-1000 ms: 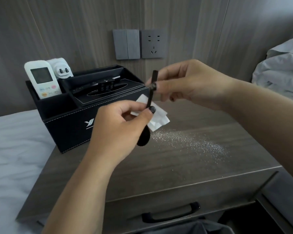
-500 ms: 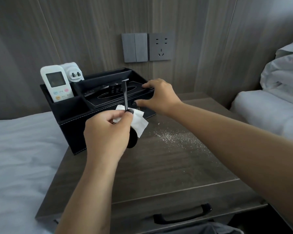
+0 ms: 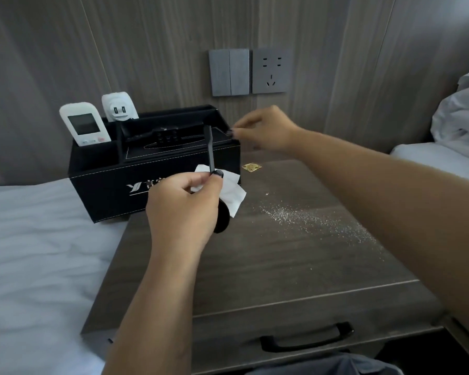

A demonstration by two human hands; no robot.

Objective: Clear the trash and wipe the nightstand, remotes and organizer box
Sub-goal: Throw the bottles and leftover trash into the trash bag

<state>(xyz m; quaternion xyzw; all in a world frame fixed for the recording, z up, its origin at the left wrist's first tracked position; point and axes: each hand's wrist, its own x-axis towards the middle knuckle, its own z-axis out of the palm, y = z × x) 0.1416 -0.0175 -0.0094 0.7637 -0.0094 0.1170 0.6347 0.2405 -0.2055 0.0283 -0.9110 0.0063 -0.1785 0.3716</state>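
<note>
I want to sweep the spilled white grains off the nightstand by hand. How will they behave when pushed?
The white grains look fine and loose, so they will probably scatter and smear rather than move as a pile. They lie near the nightstand right edge, so some may spill off. A damp wipe would likely pick them up better.

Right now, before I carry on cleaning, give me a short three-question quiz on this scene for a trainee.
1. True or false: the white remote stands in the left compartment of the organizer box.
2. What lies on the nightstand just right of the box? A) a gold square wrapper B) a key C) a cup
3. Which hand holds the white wipe?
Key: 1 true; 2 A; 3 the left hand.
</note>
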